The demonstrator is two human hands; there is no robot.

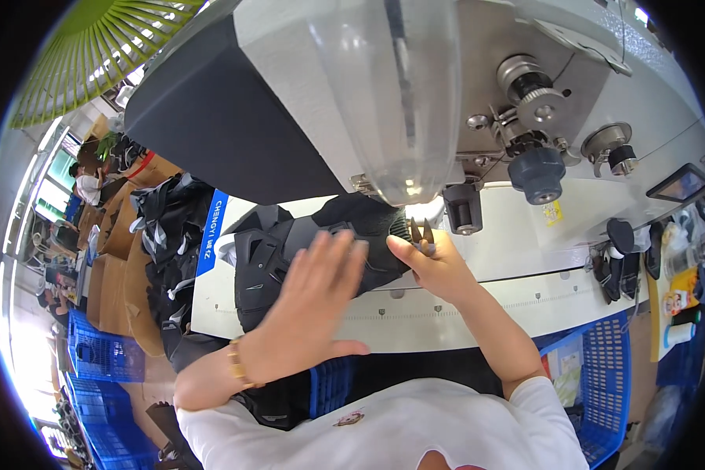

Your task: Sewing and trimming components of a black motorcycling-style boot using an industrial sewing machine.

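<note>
A black padded piece [260,270] with moulded grey-black plates lies on the white sewing machine bed, its far right end below the machine head [345,86]. My left hand [317,286] is flat over this piece with the fingers stretched out, slightly smeared by motion; whether it touches cannot be made out. My right hand [439,270] is closed at the piece's right edge, beside a ribbed patch [399,225]. Thread snips [421,236] stick out from between its fingers, blades upward. The needle area is partly hidden behind a clear plastic guard [392,117].
Black pieces are heaped left of the machine [168,243]. Blue crates [102,356] and cardboard boxes [110,290] stand farther left. Another blue basket [603,384] is at lower right. Thread spools [679,335] lie on a side shelf. A green fan [102,47] hangs at upper left.
</note>
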